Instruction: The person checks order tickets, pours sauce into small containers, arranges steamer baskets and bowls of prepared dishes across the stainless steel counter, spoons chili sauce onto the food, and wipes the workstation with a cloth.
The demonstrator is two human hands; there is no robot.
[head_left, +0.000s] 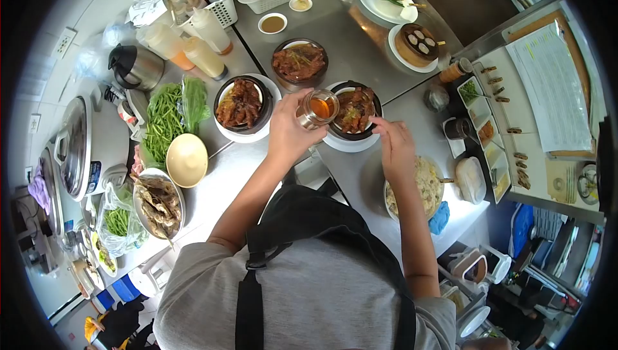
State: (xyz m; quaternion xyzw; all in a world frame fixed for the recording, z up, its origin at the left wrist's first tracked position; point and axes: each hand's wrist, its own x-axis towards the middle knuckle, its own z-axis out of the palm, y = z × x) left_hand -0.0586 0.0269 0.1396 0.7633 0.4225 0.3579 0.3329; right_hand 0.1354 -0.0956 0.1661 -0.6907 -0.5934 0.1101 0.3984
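My left hand [291, 125] is wrapped round a small glass jar [318, 107] of orange-red liquid, tilted beside a dark bowl of braised meat [355, 109] on a white plate [351, 144]. At that bowl's right edge is my right hand [394, 144], fingertips pinched together; what they hold, if anything, is too small to make out. Left of the jar, a second dark bowl of meat [239, 102] stands on a white plate [273, 92]. Behind them sits a third dark bowl [299, 62] with similar meat.
Sauce bottles [205, 57], green beans [164, 115] and a cream bowl [187, 160] stand at the left. A large bowl of pale food [421, 186] is near my right forearm. A bamboo steamer [417, 44] and a garnish tray [486, 131] lie right. Small sauce dishes [272, 24] sit behind.
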